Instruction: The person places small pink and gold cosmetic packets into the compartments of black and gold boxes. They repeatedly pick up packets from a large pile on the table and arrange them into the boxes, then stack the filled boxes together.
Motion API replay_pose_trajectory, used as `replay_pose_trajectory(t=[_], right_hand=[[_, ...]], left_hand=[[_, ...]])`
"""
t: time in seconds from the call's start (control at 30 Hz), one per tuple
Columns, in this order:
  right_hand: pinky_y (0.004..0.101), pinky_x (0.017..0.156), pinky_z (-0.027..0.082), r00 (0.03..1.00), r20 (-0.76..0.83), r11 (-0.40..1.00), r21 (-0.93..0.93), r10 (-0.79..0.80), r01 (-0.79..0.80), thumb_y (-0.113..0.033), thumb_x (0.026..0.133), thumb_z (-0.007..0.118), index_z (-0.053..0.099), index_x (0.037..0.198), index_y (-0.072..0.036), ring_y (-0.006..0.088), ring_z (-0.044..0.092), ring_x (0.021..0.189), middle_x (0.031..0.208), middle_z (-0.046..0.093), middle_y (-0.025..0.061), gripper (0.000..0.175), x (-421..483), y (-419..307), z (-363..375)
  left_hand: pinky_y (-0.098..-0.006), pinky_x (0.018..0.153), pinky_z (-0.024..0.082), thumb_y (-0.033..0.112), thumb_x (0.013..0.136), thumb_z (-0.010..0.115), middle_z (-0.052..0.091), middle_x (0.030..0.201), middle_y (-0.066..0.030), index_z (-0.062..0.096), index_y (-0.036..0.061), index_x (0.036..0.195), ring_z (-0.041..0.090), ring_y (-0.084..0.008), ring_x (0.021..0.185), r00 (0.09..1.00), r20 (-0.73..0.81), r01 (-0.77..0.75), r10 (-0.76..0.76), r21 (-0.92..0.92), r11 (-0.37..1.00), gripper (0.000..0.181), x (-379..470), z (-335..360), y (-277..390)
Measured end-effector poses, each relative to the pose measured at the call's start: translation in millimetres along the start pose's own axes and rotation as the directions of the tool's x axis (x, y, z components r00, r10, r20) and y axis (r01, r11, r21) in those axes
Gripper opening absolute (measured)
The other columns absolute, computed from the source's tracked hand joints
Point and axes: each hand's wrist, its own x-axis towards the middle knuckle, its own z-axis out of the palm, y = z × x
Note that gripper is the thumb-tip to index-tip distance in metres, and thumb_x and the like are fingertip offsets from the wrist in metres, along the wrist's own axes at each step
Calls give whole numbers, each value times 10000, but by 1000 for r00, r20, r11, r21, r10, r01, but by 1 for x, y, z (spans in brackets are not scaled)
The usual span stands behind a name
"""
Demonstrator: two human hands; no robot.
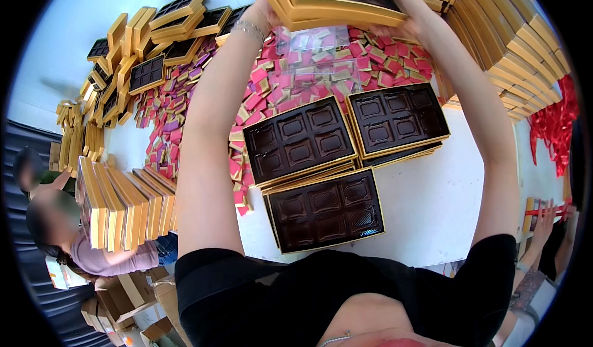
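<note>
Both of my arms reach out to a stack of gold-edged boxes with dark moulded trays (343, 11) at the top of the view. My left hand (266, 11) grips the stack's left side, partly hidden behind it. The right side is held by my right hand (400, 6), its thumb over the top tray's rim. Nearer to me lie stacked boxes with six-compartment dark trays: one group left of centre (300, 140), one to its right (397, 120), one nearest my body (326, 212). Clear plastic lids (315, 64) rest on pink and gold small wrapped pieces (389, 62) under the held stack.
Gold boxes stand in a row (125, 208) at left; more are heaped at upper left (116, 78). Tall stacks (519, 55) rise at right beside red ribbons (558, 124). People are near at left (111, 256); another person's hand (544, 222) is at far right.
</note>
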Motion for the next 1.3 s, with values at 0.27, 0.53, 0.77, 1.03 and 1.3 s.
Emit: replay_pose_trajectory(t=[0.27,0.53,0.77,1.03,1.3], right_hand=[[460,597,601,918,-171,931,18,-357,366,-316,886,624,609,1131,-49,255,685,841,1025,671,134,363,-192,82,-46],[299,879,520,918,-362,953,-298,-164,53,-168,706,586,569,1246,80,209,661,986,1118,679,157,595,-324,163,-112],[281,971,454,856,-341,860,-468,-390,205,-230,1008,541,531,1307,38,135,561,1107,1239,608,113,402,-294,229,-99],[464,1053,422,631,-353,718,-243,-691,652,-468,1065,256,317,1474,44,327,446,1333,1435,447,228,658,-301,147,-63],[408,1103,345,449,34,80,-970,-893,232,-273,941,641,476,1402,6,307,488,1290,1396,502,194,563,-328,225,-94]], left_hand=[[-385,952,505,632,736,712,680,1194,-168,711,41,1123,644,-329,1113,945,-322,313,47,939,143,707,157,-96,-104],[-432,753,565,300,788,780,705,1014,-134,659,25,1095,684,-261,895,950,-260,185,170,913,363,430,178,-136,-71],[-420,848,596,116,955,506,657,1094,-215,546,-44,1226,668,-321,995,984,-159,-63,78,98,993,318,-17,40,50],[-418,703,622,158,959,630,658,1097,-147,369,52,1385,693,-255,885,971,-39,-204,234,366,908,510,-258,210,-77],[-366,1032,428,264,903,689,568,1351,-184,515,18,1374,543,-293,1245,881,90,-103,465,995,4,559,-324,140,-18]])
